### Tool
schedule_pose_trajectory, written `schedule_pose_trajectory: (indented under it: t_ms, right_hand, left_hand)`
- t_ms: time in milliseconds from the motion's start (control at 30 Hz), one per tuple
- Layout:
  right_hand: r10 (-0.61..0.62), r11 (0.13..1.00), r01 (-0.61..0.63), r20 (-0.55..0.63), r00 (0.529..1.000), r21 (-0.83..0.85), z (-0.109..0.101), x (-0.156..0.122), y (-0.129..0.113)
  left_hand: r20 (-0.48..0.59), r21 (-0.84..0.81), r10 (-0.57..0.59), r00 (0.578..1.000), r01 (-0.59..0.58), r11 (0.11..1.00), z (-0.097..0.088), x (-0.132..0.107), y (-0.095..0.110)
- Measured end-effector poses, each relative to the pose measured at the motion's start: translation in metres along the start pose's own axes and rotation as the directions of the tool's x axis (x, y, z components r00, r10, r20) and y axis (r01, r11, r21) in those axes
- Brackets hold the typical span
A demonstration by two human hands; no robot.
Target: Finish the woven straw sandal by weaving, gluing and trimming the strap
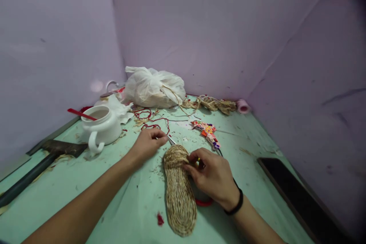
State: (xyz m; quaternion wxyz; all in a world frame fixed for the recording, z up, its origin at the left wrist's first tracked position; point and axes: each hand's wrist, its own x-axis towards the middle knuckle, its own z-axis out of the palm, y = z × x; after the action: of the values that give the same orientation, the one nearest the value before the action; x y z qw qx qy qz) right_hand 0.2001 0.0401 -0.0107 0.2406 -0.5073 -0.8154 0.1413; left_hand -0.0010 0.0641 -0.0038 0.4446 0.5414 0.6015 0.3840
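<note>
A woven straw sole (179, 190) lies lengthwise on the green table (137, 206). My left hand (147, 143) is pinched on a thin metal needle (171, 140) just beyond the sole's far tip. My right hand (213, 175), with a black band at the wrist, rests on the sole's right edge. Its fingers are curled and pinching the braid there. A red ring (204, 202) shows from under that hand.
A white teapot (101, 126) with a red stick stands at the left, a hammer (34, 169) beyond it. Red thread (151, 120), a white plastic bag (154, 87), straw bundles (213, 103), a pink spool (243, 106) and beaded strap (208, 132) lie behind. A black phone (297, 194) lies right.
</note>
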Motion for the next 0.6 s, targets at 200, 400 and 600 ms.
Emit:
schedule_pose_trajectory:
  t_ms: [200, 400, 600]
  right_hand:
    - [0.148, 0.984, -0.13, 0.154, 0.977, -0.12, -0.026, 0.008, 0.007]
    - [0.173, 0.984, -0.177, 0.102, 0.98, 0.024, -0.025, 0.01, 0.012]
    - [0.202, 0.977, -0.208, 0.11, 0.973, 0.043, -0.021, 0.01, 0.012]
  left_hand:
    - [0.099, 0.136, 0.203, 0.974, -0.215, 0.967, -0.011, -0.018, 0.024]
    - [0.26, 0.423, 0.454, 0.852, -0.523, 0.74, 0.006, -0.037, 0.023]
    - [0.365, 0.505, 0.566, 0.739, -0.668, 0.547, 0.015, -0.036, 0.012]
